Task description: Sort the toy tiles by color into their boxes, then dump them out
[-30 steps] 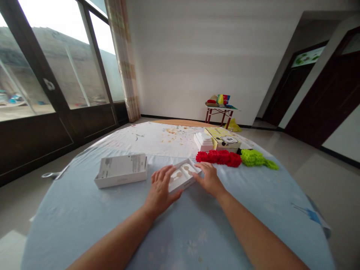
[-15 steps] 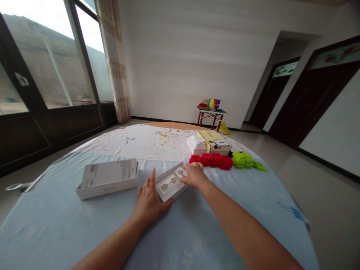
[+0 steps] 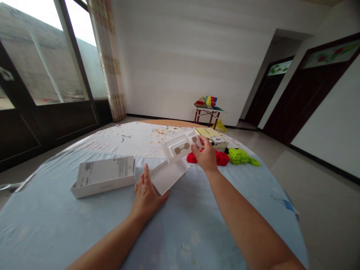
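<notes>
A white plastic packaging tray [image 3: 180, 148] with moulded hollows hangs tilted in the air, its right end pinched by my right hand [image 3: 206, 153]. Below it lies a shallow white box [image 3: 170, 175] on the tablecloth, its inside bare. My left hand [image 3: 146, 195] grips this box at its near left corner, thumb along the front and fingers along the left side. To the left sits another white box [image 3: 104, 185], with a printed panel [image 3: 107, 170] resting in it at a slant.
Red fluffy yarn [image 3: 222, 158] and lime-green fluffy yarn [image 3: 243, 156] lie right of my right hand. A yellow cartoon box [image 3: 216, 139] stands behind them. Pale blue cloth [image 3: 174, 232] covers the round table. A small side table [image 3: 208, 110] stands by the wall.
My right hand has lifted the plastic tray up out of the white box, away from me. My left hand still holds the box. The view has shifted slightly.
</notes>
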`<state>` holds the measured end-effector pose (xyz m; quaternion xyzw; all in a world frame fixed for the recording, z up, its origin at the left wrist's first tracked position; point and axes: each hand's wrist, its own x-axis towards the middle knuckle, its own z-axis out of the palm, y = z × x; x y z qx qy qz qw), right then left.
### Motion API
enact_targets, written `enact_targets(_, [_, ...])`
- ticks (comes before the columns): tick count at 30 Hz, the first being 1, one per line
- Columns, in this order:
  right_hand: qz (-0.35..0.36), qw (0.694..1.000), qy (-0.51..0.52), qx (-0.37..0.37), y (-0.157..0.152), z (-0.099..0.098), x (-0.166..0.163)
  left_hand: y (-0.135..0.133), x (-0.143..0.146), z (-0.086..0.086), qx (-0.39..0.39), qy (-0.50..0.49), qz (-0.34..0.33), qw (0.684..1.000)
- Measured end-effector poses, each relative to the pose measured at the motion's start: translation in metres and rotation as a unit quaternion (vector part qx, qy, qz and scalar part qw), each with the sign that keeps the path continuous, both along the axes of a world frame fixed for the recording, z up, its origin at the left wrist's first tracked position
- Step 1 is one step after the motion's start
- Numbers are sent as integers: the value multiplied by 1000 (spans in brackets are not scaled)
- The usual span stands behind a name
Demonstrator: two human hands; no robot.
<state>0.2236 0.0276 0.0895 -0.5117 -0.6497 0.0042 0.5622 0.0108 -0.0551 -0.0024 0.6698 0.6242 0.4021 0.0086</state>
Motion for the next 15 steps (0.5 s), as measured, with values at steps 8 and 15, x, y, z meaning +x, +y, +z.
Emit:
enact_targets(8, [-36, 988, 15, -152, 50, 3, 11, 7, -12, -1, 11, -7, -137, 990])
enact_targets(15, [-50, 944, -150, -290, 72, -7, -12, 10, -24, 0, -38, 16, -216, 976])
